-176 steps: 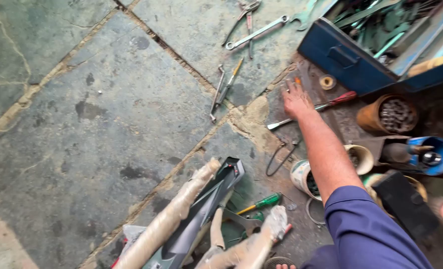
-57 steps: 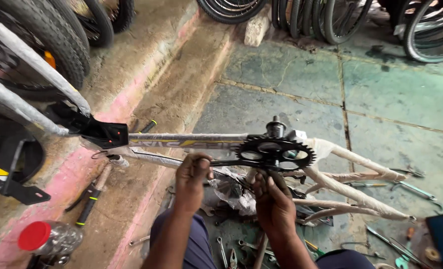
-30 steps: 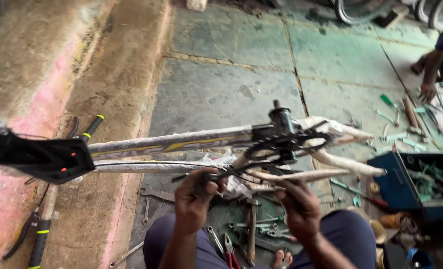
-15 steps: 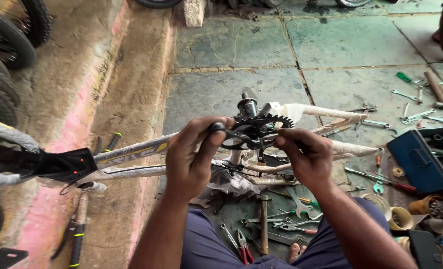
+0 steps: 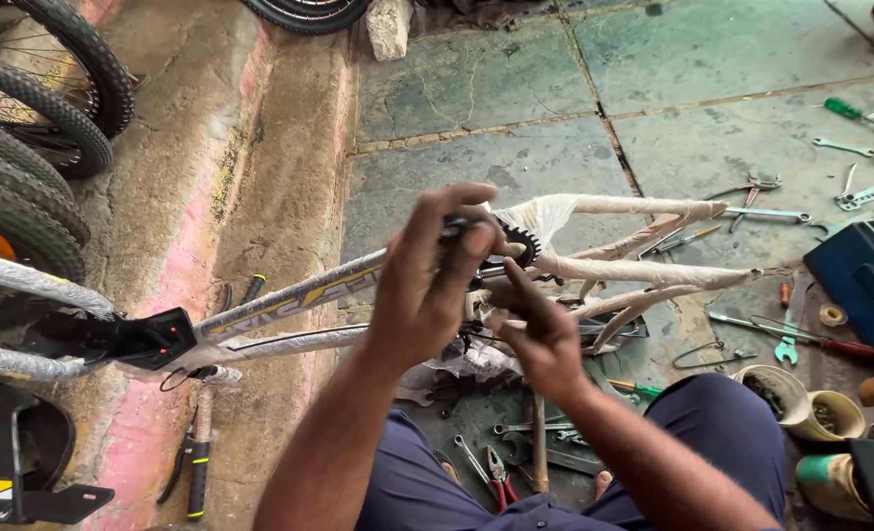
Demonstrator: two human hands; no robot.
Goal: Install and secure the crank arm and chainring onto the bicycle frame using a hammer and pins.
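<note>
A bicycle frame [image 5: 290, 295] wrapped in pale packing paper lies across the stone floor in front of me. A black toothed chainring [image 5: 518, 239] sits at its bottom bracket. My left hand [image 5: 427, 280] is raised over it, fingers closed on the dark crank part at the chainring. My right hand [image 5: 540, 329] is just below and right of it, fingers pinched against the same assembly. What the right fingers hold is hidden. My knees in blue trousers [image 5: 722, 433] frame the bottom of the view.
Bicycle wheels [image 5: 34, 128] lean at the left. Pliers and a hammer [image 5: 516, 462] lie between my legs. Spanners [image 5: 801, 211] and screwdrivers are scattered at the right beside a blue toolbox [image 5: 865, 285] and small tins [image 5: 801, 398]. A black-handled tool [image 5: 199, 462] lies lower left.
Both hands have risen from beneath the frame to the chainring and closed in around it. The view has swung back from the toolbox to the frame.
</note>
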